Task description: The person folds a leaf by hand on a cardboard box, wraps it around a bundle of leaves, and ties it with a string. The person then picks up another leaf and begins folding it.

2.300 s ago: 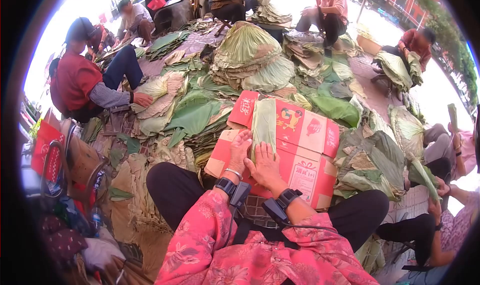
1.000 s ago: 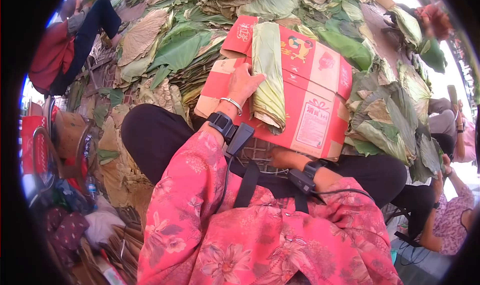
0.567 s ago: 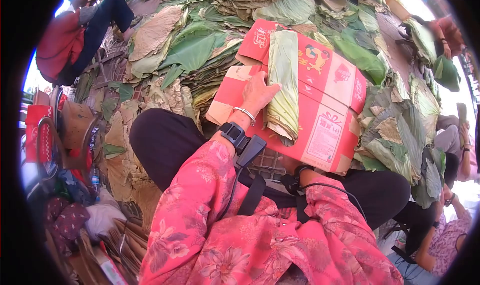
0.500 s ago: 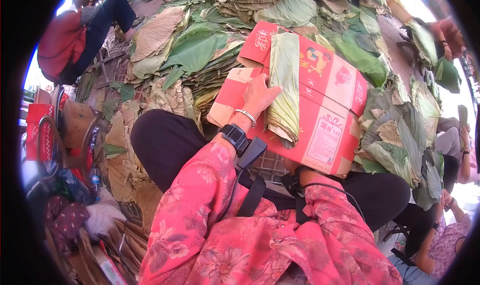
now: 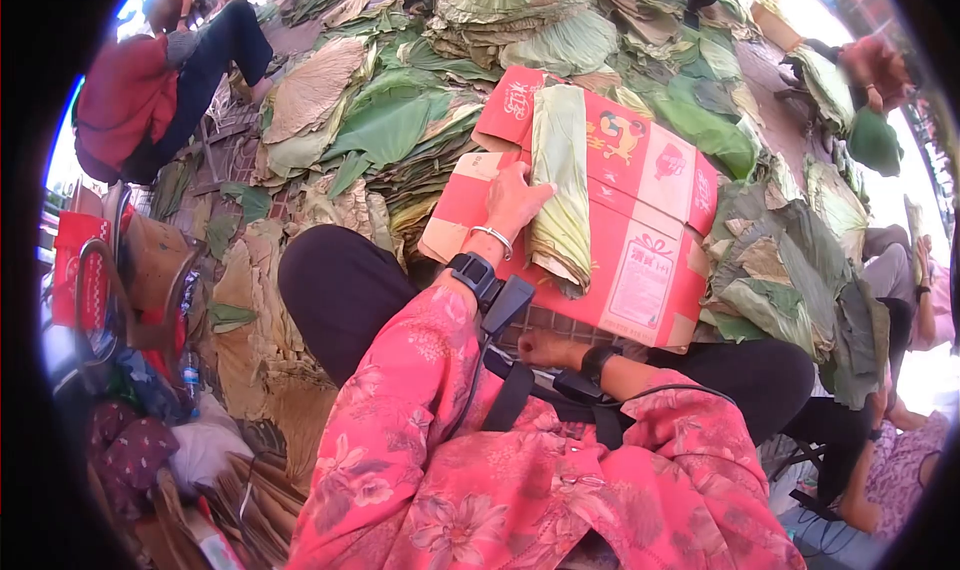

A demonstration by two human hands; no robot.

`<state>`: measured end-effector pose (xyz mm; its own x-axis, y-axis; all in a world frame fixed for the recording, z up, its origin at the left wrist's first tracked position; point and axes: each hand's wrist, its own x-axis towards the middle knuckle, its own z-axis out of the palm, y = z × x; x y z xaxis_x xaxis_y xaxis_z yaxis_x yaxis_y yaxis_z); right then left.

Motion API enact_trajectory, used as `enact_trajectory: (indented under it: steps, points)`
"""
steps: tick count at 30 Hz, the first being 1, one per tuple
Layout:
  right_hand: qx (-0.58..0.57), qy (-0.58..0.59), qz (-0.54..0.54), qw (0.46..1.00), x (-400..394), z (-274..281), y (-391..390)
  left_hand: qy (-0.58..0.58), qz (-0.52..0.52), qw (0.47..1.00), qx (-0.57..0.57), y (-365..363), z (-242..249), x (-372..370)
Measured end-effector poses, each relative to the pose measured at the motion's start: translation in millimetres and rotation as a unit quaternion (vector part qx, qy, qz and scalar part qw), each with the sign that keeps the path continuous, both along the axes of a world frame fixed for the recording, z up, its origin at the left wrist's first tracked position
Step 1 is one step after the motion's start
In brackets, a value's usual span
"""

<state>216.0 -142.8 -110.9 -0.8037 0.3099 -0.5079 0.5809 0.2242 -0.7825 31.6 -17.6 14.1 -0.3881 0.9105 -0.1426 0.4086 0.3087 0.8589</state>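
A long folded bundle of dried leaf (image 5: 560,195), pale green and pleated, lies lengthwise on a red printed cardboard sheet (image 5: 640,270) over my lap. My left hand (image 5: 516,208) is closed at the bundle's left edge, its thumb lying on the leaf. Part of its other fingers is hidden. Below the cardboard's near edge, my right hand (image 5: 545,348) is curled closed, apart from the bundle. What it holds, if anything, cannot be made out.
Stacks of large leaves surround me, with a green pile (image 5: 390,120) ahead and a heap (image 5: 790,280) at right. A metal-framed chair (image 5: 150,260) stands left. Other people sit around, one in red (image 5: 125,110) at upper left.
My right hand has come out from beneath the cardboard's near edge and moved left. The left hand keeps its place on the leaf bundle. The view has shifted slightly.
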Motion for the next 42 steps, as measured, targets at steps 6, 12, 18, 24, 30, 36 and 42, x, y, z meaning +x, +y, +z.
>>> enact_trajectory:
  steps: [6,12,18,24,30,36,42]
  points:
    - [0.049,0.115,0.053,0.991,-16,129,21,-0.359,0.06,0.927,0.091,2,2,0]
    - [-0.171,0.256,-0.299,0.904,33,240,73,-0.652,0.042,0.731,0.198,5,32,-28]
    - [-0.008,0.324,-0.399,0.858,71,267,110,-0.675,0.044,0.692,0.252,-9,72,-33]
    - [-0.143,0.483,-0.517,0.692,89,255,138,-0.747,-0.035,0.631,0.207,-21,78,-40]
    - [-0.188,0.547,-0.578,0.576,91,254,145,-0.731,-0.112,0.664,0.111,-38,86,-19]
    - [-0.293,0.545,-0.525,0.584,65,231,124,-0.748,-0.126,0.651,-0.014,-70,75,58]
    - [-0.324,0.531,-0.526,0.58,79,218,115,-0.751,-0.066,0.657,0.019,-56,76,41]
